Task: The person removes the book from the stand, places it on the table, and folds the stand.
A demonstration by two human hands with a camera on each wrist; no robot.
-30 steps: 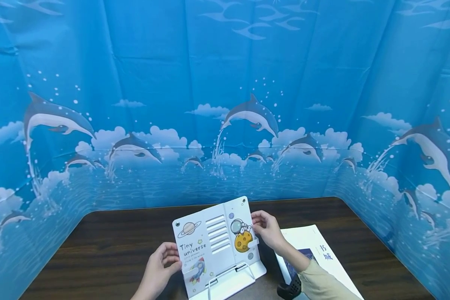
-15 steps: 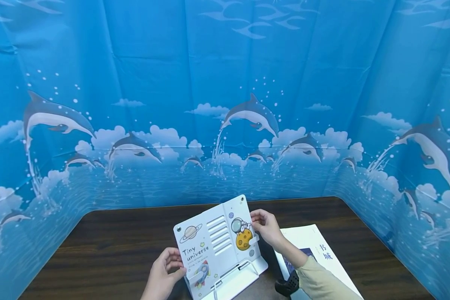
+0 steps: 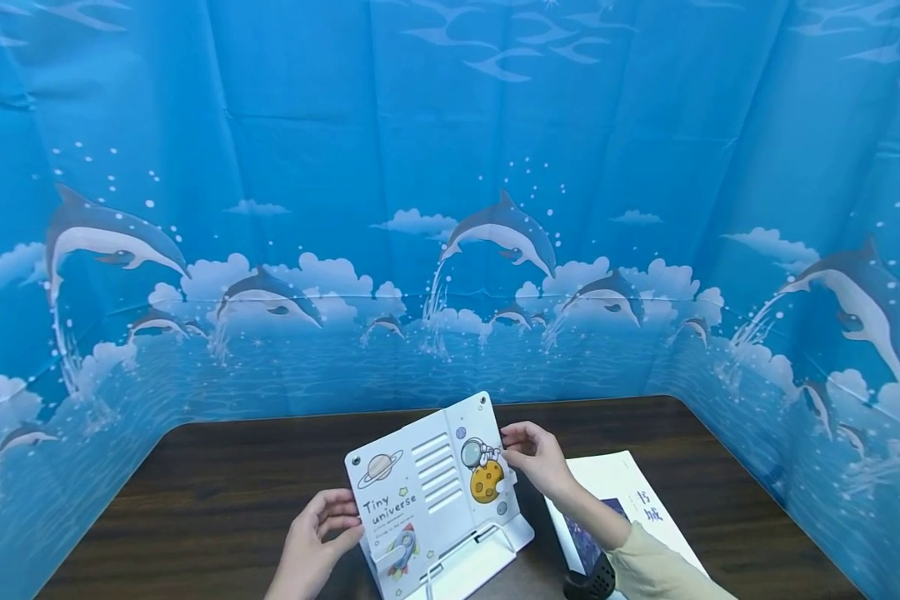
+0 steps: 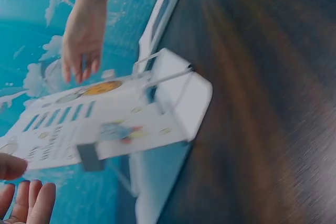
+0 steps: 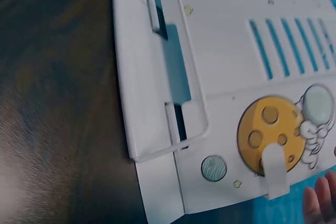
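The book stand (image 3: 448,522), at the 6 o'clock of the table (image 3: 225,483), could tip or twist if nudged unevenly, because left grip (image 3: 315,532) and right grip (image 3: 536,457), at its 8 and 2 o'clock, are loosely spread

Through the head camera I can read "Tiny universe" in dark handwritten-style letters (image 3: 390,509) on the white, slotted rectangular stand with space cartoons (image 3: 450,527); the smaller lines (image 3: 393,532) beneath are too tiny for me. On the white rectangular book with a dark picture (image 3: 622,479), I read 书城 in blue-purple characters (image 3: 649,507). My wrist views blur the stand's lettering.
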